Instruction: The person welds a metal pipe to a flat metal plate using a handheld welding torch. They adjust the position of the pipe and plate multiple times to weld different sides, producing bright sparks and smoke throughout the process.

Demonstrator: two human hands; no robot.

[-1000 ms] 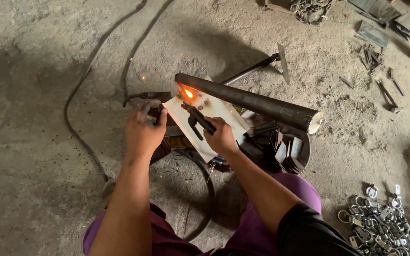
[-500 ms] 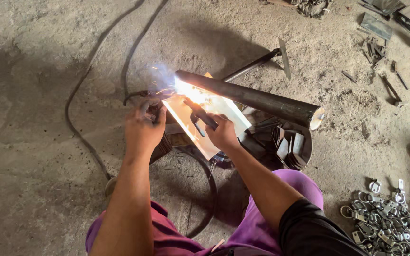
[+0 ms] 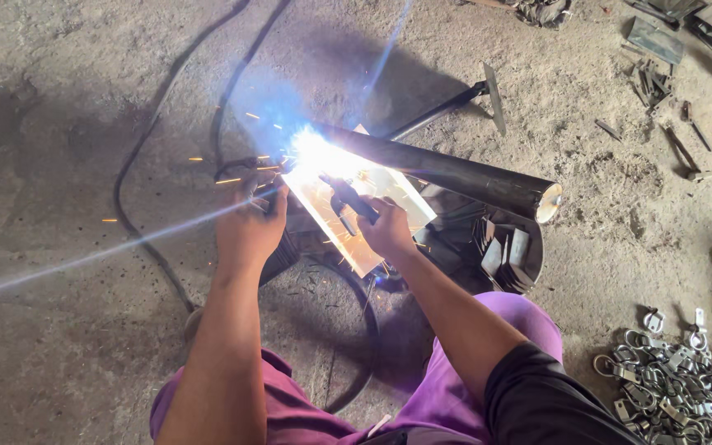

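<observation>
Sparks are flying as I am gripping the black welding holder (image 3: 348, 202) in my right hand (image 3: 387, 231), keeping the arc steady on the long dark steel pipe (image 3: 447, 171), left hand (image 3: 249, 227) closed bracing nearby.

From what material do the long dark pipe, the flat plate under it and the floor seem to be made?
The long dark pipe looks like bare steel: dull dark skin, and its open end shows a thin bright rim. The flat plate seems to be sheet metal, pale and smooth, reflecting the arc glare; its exact metal is unclear. The floor looks like rough concrete, or maybe packed earth: grey, grainy and matt.
</observation>
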